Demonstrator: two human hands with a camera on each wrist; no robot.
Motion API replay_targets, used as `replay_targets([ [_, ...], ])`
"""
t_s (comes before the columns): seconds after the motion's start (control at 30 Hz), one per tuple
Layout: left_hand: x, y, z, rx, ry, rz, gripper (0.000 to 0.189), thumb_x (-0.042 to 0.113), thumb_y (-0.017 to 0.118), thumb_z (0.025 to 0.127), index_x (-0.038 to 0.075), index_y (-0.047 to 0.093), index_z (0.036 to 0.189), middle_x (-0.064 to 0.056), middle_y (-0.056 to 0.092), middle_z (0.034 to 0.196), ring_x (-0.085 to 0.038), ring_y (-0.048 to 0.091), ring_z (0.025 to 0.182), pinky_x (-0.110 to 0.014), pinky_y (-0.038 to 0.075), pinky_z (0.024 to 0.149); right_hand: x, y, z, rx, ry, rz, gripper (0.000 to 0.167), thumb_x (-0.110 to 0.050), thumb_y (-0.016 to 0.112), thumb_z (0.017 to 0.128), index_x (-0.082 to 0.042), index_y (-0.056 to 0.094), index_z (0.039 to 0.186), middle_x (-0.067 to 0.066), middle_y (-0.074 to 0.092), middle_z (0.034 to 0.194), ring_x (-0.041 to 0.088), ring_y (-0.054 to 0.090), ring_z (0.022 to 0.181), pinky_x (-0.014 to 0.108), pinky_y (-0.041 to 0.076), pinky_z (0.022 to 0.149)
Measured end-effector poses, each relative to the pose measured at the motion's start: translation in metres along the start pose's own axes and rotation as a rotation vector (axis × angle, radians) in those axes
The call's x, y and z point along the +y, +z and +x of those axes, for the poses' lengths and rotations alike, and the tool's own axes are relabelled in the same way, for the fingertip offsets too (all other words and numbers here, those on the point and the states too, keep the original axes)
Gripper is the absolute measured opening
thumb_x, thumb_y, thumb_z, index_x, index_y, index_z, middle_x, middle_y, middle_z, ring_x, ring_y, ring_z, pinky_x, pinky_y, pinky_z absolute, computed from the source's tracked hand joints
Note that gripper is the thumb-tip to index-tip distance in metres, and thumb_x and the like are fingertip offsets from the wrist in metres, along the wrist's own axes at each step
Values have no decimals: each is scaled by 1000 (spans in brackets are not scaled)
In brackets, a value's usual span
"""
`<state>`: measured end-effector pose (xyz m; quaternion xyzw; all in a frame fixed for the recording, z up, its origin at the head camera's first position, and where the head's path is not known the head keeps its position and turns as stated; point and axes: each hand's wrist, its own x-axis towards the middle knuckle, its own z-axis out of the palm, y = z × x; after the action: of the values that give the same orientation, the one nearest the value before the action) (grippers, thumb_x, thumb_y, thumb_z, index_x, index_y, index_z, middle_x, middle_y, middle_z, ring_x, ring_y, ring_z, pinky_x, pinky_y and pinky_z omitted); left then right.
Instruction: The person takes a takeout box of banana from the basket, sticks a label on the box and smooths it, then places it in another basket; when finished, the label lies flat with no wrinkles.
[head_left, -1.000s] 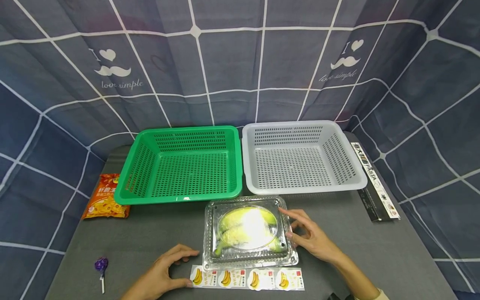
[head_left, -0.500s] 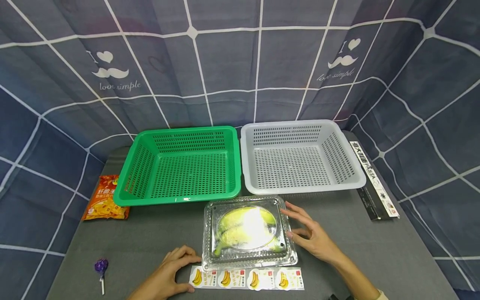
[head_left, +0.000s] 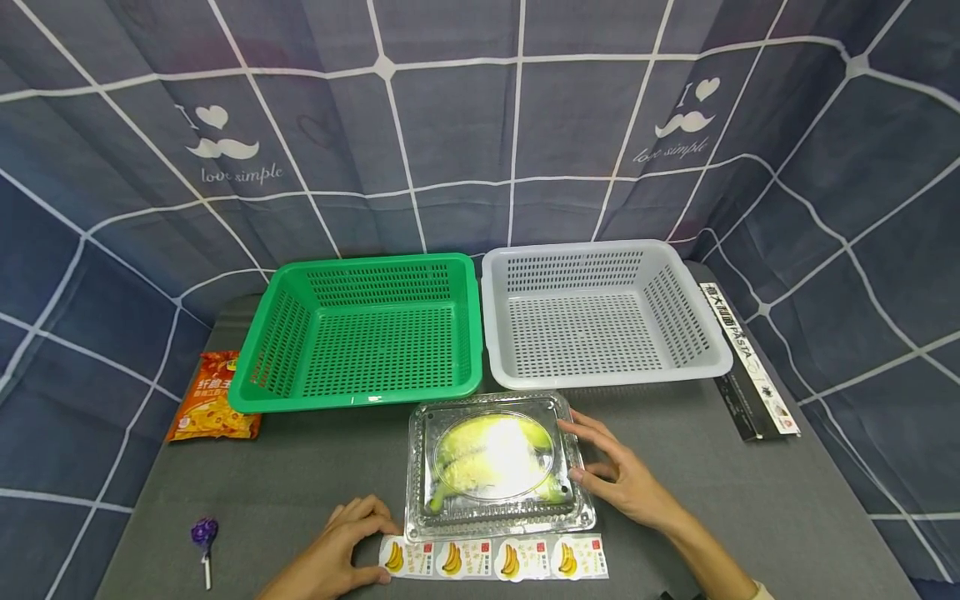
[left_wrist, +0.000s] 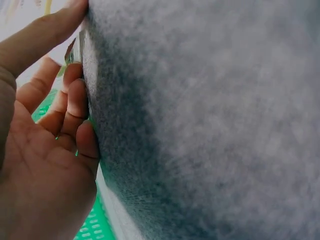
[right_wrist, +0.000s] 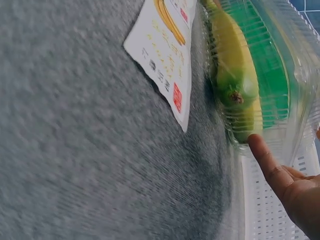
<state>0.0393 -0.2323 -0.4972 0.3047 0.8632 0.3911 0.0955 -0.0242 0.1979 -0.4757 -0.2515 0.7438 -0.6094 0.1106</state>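
Container (head_left: 498, 467) lies flat, long axis running left-right.

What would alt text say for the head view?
A person's left hand and right hand flank a clear box of bananas on a gray table. A strip of banana stickers lies nearer, a green basket and a pale basket behind; a snack packet, lollipop and pasta box lie toward the sides.

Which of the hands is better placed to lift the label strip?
Probably the left hand: its thumb is at the label strip, while the right hand is at the clear box.
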Motion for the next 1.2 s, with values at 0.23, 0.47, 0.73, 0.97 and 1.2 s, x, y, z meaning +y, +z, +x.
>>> replay_targets([
  [0.23, 1, -3, -1, 2, -44, -151, 19, 28, 74, 86, 26, 62, 100, 10, 62, 98, -6, 55, 86, -28, 35, 70, 2, 3, -1, 9, 35, 0, 57, 1, 57, 96, -8, 38, 149, 25, 18, 158, 55, 30, 131, 31, 55, 87],
  [0.47, 7, -17, -5, -131, -125, -633, 25, 6, 56, 98, -1, 54, 122, -15, 62, 110, -12, 60, 81, -29, 51, 71, -1, 4, -2, 7, 39, -24, 58, -1, 58, 96, -9, 38, 150, 24, 17, 158, 44, 32, 137, 30, 54, 88],
  [0.73, 21, -35, -5, -86, -12, -612, 25, -6, 47, 99, -2, 56, 121, -11, 59, 108, -16, 56, 79, -27, 50, 65, -6, 2, -3, -8, 37, -66, 64, -4, 64, 93, -10, 37, 150, 25, 12, 160, -11, 28, 135, 32, 53, 89],
  [0.97, 24, -40, -1, -48, 42, -518, 27, -5, 56, 95, 3, 61, 120, -7, 56, 109, -13, 58, 97, -31, 50, 72, -6, 1, -3, -5, 11, -131, 67, -5, 68, 91, -11, 37, 150, 25, 11, 160, -6, 25, 137, 39, 52, 90],
  [1.2, 38, -42, 7, -5, 94, -442, 32, 0, 70, 87, 6, 62, 117, -5, 55, 108, -11, 59, 89, -25, 52, 64, -17, 4, -2, -4, -17, -331, 74, -19, 75, 87, -16, 37, 151, 21, 12, 161, 49, 24, 141, 67, 40, 96],
])
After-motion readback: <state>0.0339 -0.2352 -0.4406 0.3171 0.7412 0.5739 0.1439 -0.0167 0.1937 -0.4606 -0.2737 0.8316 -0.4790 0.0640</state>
